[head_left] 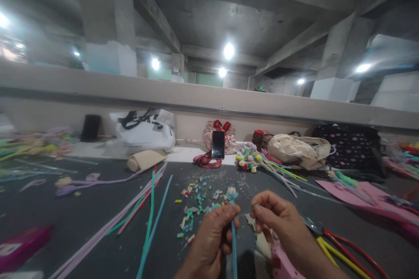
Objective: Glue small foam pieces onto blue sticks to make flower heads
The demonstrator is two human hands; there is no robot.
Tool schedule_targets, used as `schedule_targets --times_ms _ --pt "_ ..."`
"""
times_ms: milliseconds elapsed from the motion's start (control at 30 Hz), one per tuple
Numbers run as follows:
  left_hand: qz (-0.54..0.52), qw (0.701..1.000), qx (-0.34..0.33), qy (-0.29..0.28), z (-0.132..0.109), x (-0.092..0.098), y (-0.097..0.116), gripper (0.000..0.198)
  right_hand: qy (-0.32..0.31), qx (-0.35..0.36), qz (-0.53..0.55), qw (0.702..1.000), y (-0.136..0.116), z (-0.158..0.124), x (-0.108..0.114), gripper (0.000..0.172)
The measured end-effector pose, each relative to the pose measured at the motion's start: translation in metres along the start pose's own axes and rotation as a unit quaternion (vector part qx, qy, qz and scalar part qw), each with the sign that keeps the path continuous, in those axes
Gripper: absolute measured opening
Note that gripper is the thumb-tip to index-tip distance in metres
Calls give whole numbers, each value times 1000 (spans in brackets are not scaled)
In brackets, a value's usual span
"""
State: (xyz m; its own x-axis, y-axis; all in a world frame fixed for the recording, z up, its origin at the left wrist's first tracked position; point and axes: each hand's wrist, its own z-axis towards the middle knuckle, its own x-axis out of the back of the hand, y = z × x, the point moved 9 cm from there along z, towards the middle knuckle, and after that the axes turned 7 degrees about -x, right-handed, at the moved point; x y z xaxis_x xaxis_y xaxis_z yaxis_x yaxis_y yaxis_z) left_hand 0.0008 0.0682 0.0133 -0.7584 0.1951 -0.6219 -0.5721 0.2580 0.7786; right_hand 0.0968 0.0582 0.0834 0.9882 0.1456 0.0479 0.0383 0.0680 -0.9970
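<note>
Left fingers (229,212) pinch blue stem (234,248); right fingers (262,213) nearly meeting, hold unclear. Scissors (328,234) toward tabletop's (81,213) near right corner, phone (218,144) at far edge.

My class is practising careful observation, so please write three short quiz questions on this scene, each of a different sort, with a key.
1. What does the left hand hold?
A) a purple stem
B) a blue stem
C) a paper roll

2. True or false: the phone stands in front of the patterned pouch.

3. Fill in: the hand nearer the red handle is the ____ hand.

Key:
1. B
2. True
3. Right hand
</note>
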Motion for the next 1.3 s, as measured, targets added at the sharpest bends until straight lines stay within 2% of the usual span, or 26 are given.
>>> schedule_targets --times_ms 67,233,400,567,767,967,1067,1167,1300 --pt "15 1000 4 -1 0 1 -2 25 -10 -8 -42 999 3 -3 2 16" --pt "57 998 -3 -4 0 2 -4 29 -22 42 -100 994 -3 -10 -1 12" --pt "101 995 18 -16 -3 -3 -7 33 -17 15 -91 996 5 -10 2 13" --pt "95 995 11 -1 -7 -5 -5 32 -23 -15 -28 999 11 -9 1 12" --pt "93 995 15 -32 -7 -10 -5 32 -30 -73 11 997 24 -6 -4 15" --pt "108 993 -3 -42 -4 -9 -5 29 -33 -101 14 994 31 -3 -6 18" --pt "109 993 -2 -55 -4 -12 -7 29 -32 -104 0 994 29 -3 -8 18" --pt "112 993 2 -47 -6 -11 -9 30 -5 -106 -8 994 32 -4 -3 19" --pt "108 993 41 -36 -7 -9 -14 31 19 -61 -65 996 36 -7 5 16"
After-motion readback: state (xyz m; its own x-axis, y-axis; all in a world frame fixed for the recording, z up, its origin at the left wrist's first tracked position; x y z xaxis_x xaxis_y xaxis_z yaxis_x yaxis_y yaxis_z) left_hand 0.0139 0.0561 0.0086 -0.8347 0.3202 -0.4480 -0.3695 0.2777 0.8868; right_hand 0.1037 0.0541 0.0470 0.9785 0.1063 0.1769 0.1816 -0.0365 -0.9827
